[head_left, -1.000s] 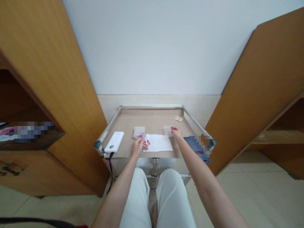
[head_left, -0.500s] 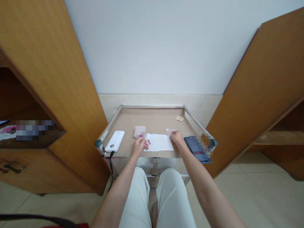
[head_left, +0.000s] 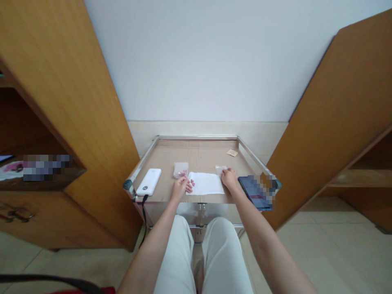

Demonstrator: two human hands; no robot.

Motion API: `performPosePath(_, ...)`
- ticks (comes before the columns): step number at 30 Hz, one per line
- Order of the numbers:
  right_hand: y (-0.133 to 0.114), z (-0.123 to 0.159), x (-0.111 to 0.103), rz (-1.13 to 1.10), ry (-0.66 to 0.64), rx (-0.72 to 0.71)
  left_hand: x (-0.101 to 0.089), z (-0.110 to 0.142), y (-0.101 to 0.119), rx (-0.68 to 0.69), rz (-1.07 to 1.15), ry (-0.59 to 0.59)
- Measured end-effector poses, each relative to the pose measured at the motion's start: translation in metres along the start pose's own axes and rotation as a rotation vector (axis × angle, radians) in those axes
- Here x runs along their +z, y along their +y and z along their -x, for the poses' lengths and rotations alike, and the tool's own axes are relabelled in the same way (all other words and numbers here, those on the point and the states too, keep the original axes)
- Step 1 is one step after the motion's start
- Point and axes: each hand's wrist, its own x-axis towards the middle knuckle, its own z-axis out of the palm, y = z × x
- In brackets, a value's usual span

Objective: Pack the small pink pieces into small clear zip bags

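From the head camera, the left hand sits curled, fingertips down, at the left end of a white sheet, just in front of a small clear bag of pink pieces; whether it grips anything is hidden. A few loose pink pieces lie by the sheet's edge, and a nudge from those fingers could scatter them, likely toward the near edge of the bench, where no rail shows. The right hand is partly closed against a translucent sachet, though any grip is impossible to tell. Just beside that wrist, a phone sits at the bench's corner, where a careless forearm could knock it off. A black cable from a white power bank hangs over the edge and could snag a knee.
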Motion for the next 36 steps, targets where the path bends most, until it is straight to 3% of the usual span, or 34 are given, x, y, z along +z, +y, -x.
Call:
performPosePath(6, -0.012, 0.004, -0.009, -0.131, 0.154, 0.054, 0.000, 0.000, 0.000, 0.002, 0.000, 0.002)
performPosePath(10, -0.031, 0.008, -0.011, -0.397, 0.251, -0.018, 0.001, 0.001, 0.002, -0.004, -0.006, 0.002)
performPosePath(14, -0.048, 0.016, 0.002, -0.783, 0.164, -0.072, 0.001, 0.001, 0.001, -0.006, -0.012, 0.003)
performPosePath(18, -0.055, 0.024, 0.018, -1.033, 0.067, 0.038, 0.001, 0.000, 0.001, -0.007, -0.004, -0.006)
performPosePath(24, -0.050, 0.028, 0.023, -1.022, 0.035, 0.125, 0.001, 0.000, 0.000, -0.001, 0.005, -0.015)
performPosePath(36, -0.048, 0.036, 0.018, -0.825, 0.033, 0.009, 0.002, 0.002, -0.001, 0.010, 0.026, 0.030)
